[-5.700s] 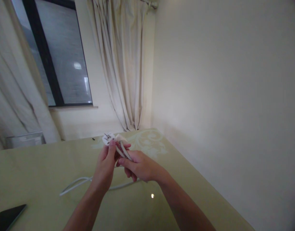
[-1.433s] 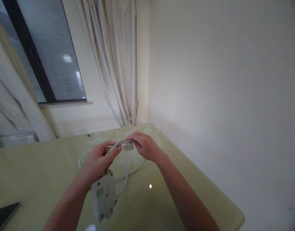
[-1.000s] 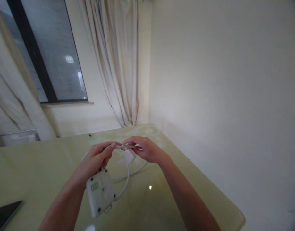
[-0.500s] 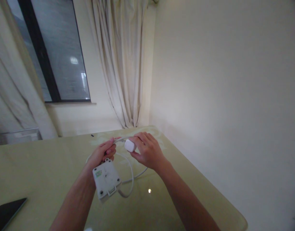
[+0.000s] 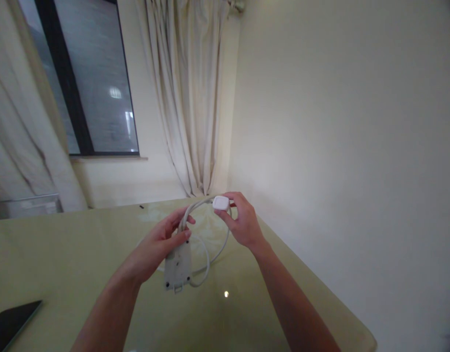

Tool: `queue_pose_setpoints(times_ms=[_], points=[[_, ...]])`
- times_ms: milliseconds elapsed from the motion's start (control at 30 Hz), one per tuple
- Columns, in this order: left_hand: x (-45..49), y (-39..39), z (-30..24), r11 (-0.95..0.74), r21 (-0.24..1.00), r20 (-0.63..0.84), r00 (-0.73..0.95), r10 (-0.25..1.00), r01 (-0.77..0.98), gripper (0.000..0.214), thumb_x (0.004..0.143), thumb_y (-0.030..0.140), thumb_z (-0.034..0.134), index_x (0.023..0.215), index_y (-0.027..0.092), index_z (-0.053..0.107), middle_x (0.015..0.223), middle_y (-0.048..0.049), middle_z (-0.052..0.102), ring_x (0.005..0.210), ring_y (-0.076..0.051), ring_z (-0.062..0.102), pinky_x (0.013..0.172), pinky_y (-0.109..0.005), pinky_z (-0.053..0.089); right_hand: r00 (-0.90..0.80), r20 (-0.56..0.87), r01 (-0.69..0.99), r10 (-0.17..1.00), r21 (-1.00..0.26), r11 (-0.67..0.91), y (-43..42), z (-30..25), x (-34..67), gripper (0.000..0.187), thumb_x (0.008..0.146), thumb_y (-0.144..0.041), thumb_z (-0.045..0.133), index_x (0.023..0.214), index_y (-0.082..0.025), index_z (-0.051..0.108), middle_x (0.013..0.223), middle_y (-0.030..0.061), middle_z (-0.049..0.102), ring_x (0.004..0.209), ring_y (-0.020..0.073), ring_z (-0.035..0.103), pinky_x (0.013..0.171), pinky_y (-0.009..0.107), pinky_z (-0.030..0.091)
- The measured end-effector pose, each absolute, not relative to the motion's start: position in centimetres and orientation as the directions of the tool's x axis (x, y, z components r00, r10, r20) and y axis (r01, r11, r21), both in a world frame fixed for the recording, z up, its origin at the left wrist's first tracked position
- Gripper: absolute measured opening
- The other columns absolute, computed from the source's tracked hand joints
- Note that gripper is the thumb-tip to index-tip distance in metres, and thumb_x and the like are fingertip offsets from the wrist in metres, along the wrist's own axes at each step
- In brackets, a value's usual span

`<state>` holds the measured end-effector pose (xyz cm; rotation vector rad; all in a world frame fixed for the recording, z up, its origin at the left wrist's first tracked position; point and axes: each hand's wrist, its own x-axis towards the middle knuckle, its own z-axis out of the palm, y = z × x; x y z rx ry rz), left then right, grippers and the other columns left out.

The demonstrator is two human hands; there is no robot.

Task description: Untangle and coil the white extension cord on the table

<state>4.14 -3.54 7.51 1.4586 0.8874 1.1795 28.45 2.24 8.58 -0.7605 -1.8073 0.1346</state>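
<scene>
My left hand (image 5: pixel 164 243) is closed around several strands of a white power cord (image 5: pixel 189 210), its thumb pressed across them. Just below that thumb hangs a white power strip (image 5: pixel 178 269), its underside with small dark feet and a hanging loop facing me. In my right hand (image 5: pixel 246 222), the thumb and fingers pinch a white plug (image 5: pixel 220 203) with rounded corners. Cord strands arch from the left hand up to the plug, and looser loops droop between the hands over the table. The plug's prongs are out of sight.
The pale green glossy table (image 5: pixel 81 254) meets a bare wall (image 5: pixel 338 146) along its right side. A dark flat object (image 5: pixel 15 318) lies at the lower left. Near the far edge is a small dark piece (image 5: pixel 142 207). Curtains (image 5: pixel 191 98) hang behind.
My right hand has moved right and slightly up with the plug. The power strip has turned and shifted right, and my left hand has moved forward, its thumb now over the cord.
</scene>
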Motion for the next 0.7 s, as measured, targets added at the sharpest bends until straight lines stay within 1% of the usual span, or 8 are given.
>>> queue_pose_setpoints(times_ms=[100, 167, 267, 367, 433, 533, 633, 700], points=[[4.2, -3.3, 7.7, -0.276, 0.935, 0.244, 0.162, 0.956, 0.221, 0.042, 0.085, 0.038, 0.072, 0.124, 0.024, 0.067, 0.111, -0.0083, 0.070, 0.098, -0.025, 0.066, 0.073, -0.029, 0.051, -0.162, 0.783, 0.426, 0.600, -0.493, 0.759, 2.6, 8.6, 28.9, 0.029, 0.091, -0.033, 0.075, 0.117, -0.022, 0.064, 0.115, 0.0078, 0.071, 0.103, 0.0219, 0.069, 0.091, 0.038, 0.057], [4.3, -3.2, 7.9, -0.306, 0.867, 0.292, 0.096, 0.952, 0.393, 0.037, 0.082, 0.031, 0.070, 0.118, 0.023, 0.070, 0.103, -0.0077, 0.073, 0.089, -0.025, 0.067, 0.071, -0.030, 0.049, -0.181, 0.758, 0.423, 0.627, -0.515, 0.745, 2.7, 8.7, 29.3, 0.031, 0.091, -0.033, 0.076, 0.116, -0.021, 0.065, 0.114, 0.0082, 0.073, 0.103, 0.0225, 0.070, 0.093, 0.040, 0.056], [4.3, -3.0, 8.0, -0.330, 0.701, 0.389, 0.049, 0.920, 0.632, 0.032, 0.081, 0.023, 0.063, 0.111, 0.024, 0.072, 0.088, -0.0047, 0.074, 0.076, -0.024, 0.066, 0.070, -0.031, 0.044, -0.230, 0.720, 0.424, 0.655, -0.531, 0.733, 3.1, 8.5, 29.9, 0.031, 0.090, -0.034, 0.077, 0.114, -0.020, 0.065, 0.112, 0.0084, 0.075, 0.103, 0.0234, 0.071, 0.096, 0.042, 0.055], [3.6, -2.7, 7.7, -0.286, 0.502, 0.432, 0.050, 0.900, 0.816, 0.033, 0.086, 0.023, 0.055, 0.114, 0.024, 0.073, 0.095, -0.0077, 0.077, 0.084, -0.026, 0.068, 0.074, -0.032, 0.042, -0.263, 0.678, 0.424, 0.686, -0.557, 0.714, 3.7, 7.5, 31.2, 0.030, 0.089, -0.035, 0.077, 0.112, -0.019, 0.066, 0.110, 0.0083, 0.075, 0.103, 0.0236, 0.072, 0.094, 0.042, 0.056], [2.7, -2.4, 7.4, -0.249, 0.406, 0.426, 0.059, 0.903, 0.879, 0.037, 0.089, 0.025, 0.051, 0.119, 0.023, 0.073, 0.106, -0.0105, 0.077, 0.093, -0.028, 0.069, 0.080, -0.034, 0.044, -0.271, 0.642, 0.427, 0.718, -0.588, 0.687, 4.2, 6.5, 32.8, 0.030, 0.089, -0.036, 0.076, 0.111, -0.019, 0.066, 0.107, 0.0081, 0.076, 0.101, 0.0237, 0.072, 0.092, 0.041, 0.056], [0.8, -1.8, 6.9, -0.243, 0.324, 0.419, 0.091, 0.904, 0.914, 0.038, 0.090, 0.028, 0.049, 0.117, 0.023, 0.075, 0.112, -0.0116, 0.077, 0.102, -0.030, 0.069, 0.087, -0.036, 0.046, -0.277, 0.563, 0.428, 0.779, -0.653, 0.624, 4.2, 5.3, 36.4, 0.031, 0.086, -0.040, 0.076, 0.107, -0.018, 0.067, 0.102, 0.0074, 0.076, 0.096, 0.0236, 0.073, 0.090, 0.041, 0.057], [-1.3, -1.5, 6.8, -0.242, 0.264, 0.400, 0.122, 0.908, 0.934, 0.034, 0.091, 0.029, 0.049, 0.109, 0.025, 0.077, 0.106, -0.0103, 0.077, 0.100, -0.030, 0.069, 0.085, -0.036, 0.046, -0.247, 0.465, 0.448, 0.850, -0.723, 0.526, 3.3, 5.0, 41.0, 0.036, 0.083, -0.047, 0.077, 0.104, -0.019, 0.069, 0.100, 0.0072, 0.077, 0.094, 0.0235, 0.073, 0.089, 0.041, 0.057], [-2.9, -1.8, 7.0, -0.204, 0.211, 0.409, 0.104, 0.907, 0.956, 0.031, 0.091, 0.028, 0.049, 0.103, 0.024, 0.077, 0.100, -0.0104, 0.077, 0.097, -0.030, 0.069, 0.082, -0.036, 0.045, -0.186, 0.421, 0.477, 0.888, -0.751, 0.456, 2.1, 5.4, 44.5, 0.042, 0.079, -0.054, 0.080, 0.100, -0.019, 0.071, 0.094, 0.0060, 0.076, 0.087, 0.0225, 0.072, 0.086, 0.040, 0.058]])
